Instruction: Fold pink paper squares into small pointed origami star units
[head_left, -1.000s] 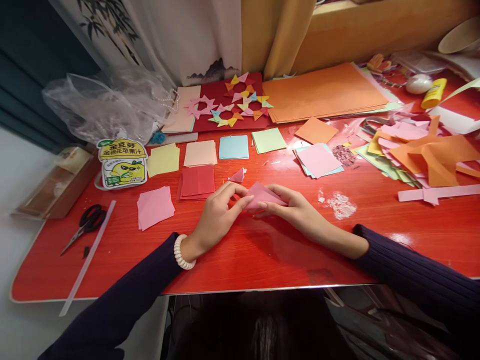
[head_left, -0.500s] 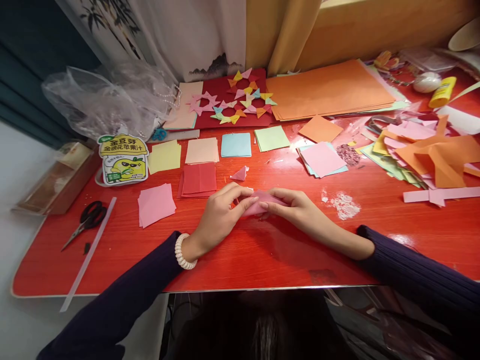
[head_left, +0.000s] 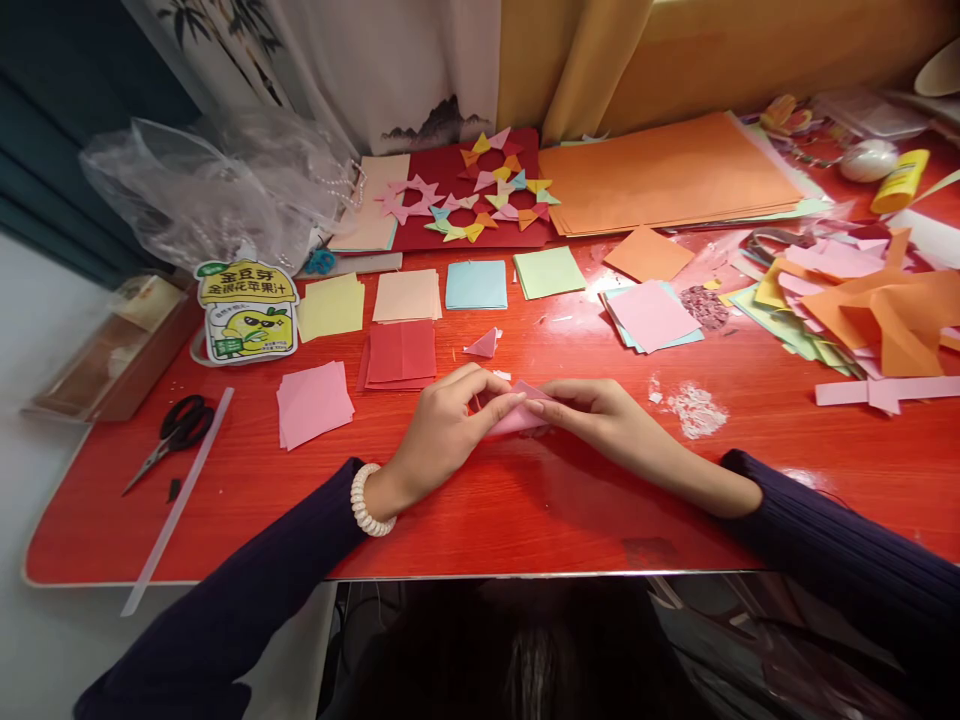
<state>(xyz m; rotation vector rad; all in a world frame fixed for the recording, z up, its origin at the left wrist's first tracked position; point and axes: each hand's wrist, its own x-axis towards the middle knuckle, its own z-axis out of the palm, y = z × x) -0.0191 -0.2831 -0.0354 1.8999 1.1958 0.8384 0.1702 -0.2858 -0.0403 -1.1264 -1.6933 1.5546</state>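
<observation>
a small folded pink paper [head_left: 514, 420], centre of the frame, is pinched by the left hand [head_left: 448, 418] and right hand [head_left: 596, 410], both nearly closed; they have drawn together, suggesting a tighter fold, above the glossy red wooden desk [head_left: 480, 535].

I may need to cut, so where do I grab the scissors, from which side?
Probably by the loops of the scissors, your left hand coming from the right over the pale strip: the loops face that side, while the blades point away left.
</observation>
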